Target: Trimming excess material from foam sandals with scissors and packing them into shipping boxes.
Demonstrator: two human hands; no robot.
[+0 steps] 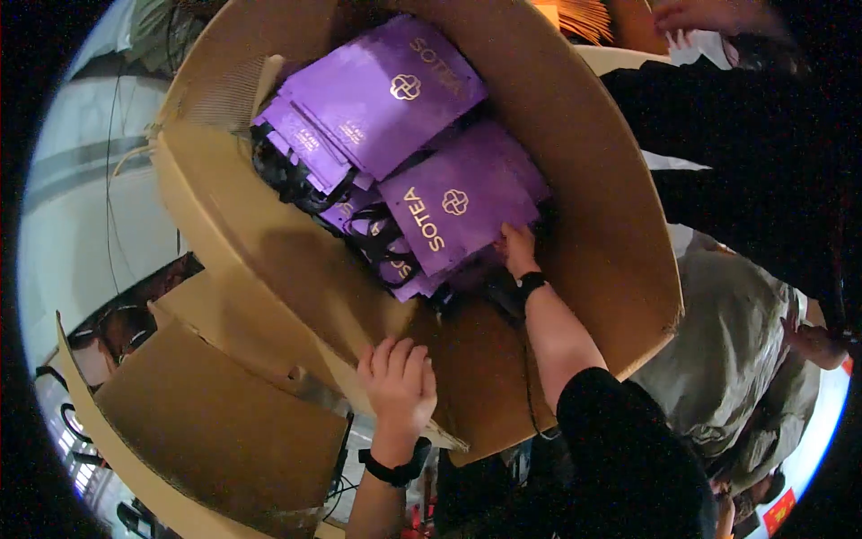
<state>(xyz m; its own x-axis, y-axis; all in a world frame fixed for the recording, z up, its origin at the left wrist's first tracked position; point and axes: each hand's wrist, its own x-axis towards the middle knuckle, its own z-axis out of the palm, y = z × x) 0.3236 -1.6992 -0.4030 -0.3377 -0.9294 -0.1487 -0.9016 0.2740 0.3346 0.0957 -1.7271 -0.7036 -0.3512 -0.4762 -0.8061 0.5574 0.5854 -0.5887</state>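
Inside a large cardboard box [584, 260] lie stacks of flat purple bags with gold print and black handles. My right hand [519, 251] reaches in and pinches the lower right corner of the nearer purple bag stack [489, 193]. Its thumb shows on top, while the fingers beneath are partly hidden. Farther back, a second purple bag stack [368, 103] overlaps the nearer one. Black handles [377, 229] bunch along the left side of both. My left hand [398, 386] hooks its fingers over the box's near left rim, apart from the bags.
An outer cardboard flap [224, 413] spreads at lower left. To the right stands a person in dark clothes [727, 162], close to the box. A grey-green cloth bundle [718, 332] lies beyond its right wall. Orange items [579, 18] show behind the far rim.
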